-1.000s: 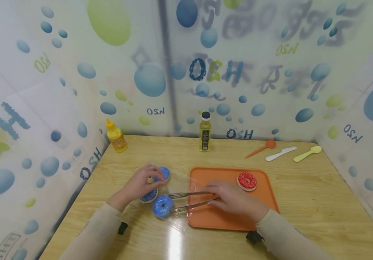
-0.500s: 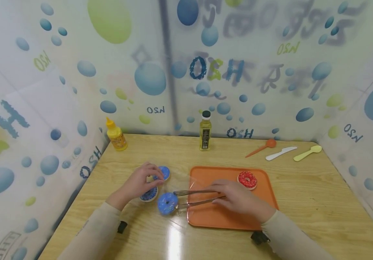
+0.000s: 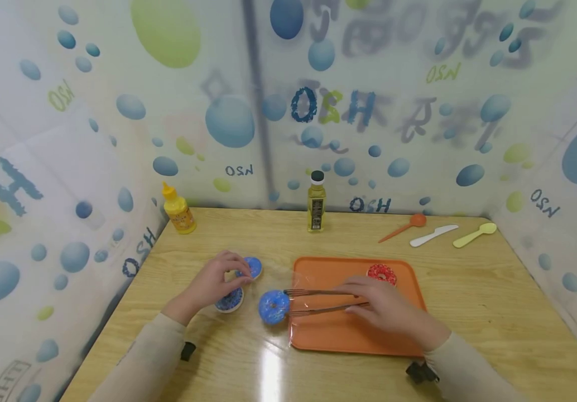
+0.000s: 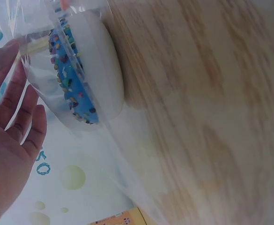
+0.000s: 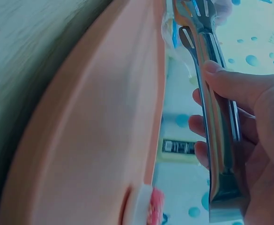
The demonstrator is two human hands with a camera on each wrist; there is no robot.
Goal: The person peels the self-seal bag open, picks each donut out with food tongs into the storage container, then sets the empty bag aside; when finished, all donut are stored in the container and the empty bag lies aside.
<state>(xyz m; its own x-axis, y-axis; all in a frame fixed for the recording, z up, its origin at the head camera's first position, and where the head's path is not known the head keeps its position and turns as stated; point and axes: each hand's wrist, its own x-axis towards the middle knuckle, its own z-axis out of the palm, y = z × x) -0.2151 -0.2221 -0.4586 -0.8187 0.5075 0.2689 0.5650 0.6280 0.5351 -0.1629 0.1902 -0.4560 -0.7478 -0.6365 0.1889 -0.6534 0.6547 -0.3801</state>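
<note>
My right hand [image 3: 386,307] grips metal tongs [image 5: 218,112] above the orange tray [image 3: 359,343]. The tongs' tips meet the right edge of a blue ring doughnut [image 3: 274,307], just left of the tray. My left hand [image 3: 220,279] pinches the edge of a clear plastic bag [image 4: 38,79], fingers bent. Beneath and beside this hand sit a darker blue doughnut [image 3: 229,301] and another blue doughnut [image 3: 254,267], both partly covered by the hand. In the left wrist view a blue doughnut with coloured sprinkles [image 4: 71,84] shows behind the plastic.
A red doughnut [image 3: 381,273] lies on the tray's far right, partly behind my right hand. At the back stand a yellow squeeze bottle [image 3: 180,212] and an oil bottle [image 3: 316,204]. An orange spoon [image 3: 414,222], white knife [image 3: 433,236] and yellow spoon [image 3: 475,235] lie back right.
The tongs and the blue doughnut at their tips have shifted right and slightly away, toward the tray, along with my right hand. My left hand has stayed nearly still.
</note>
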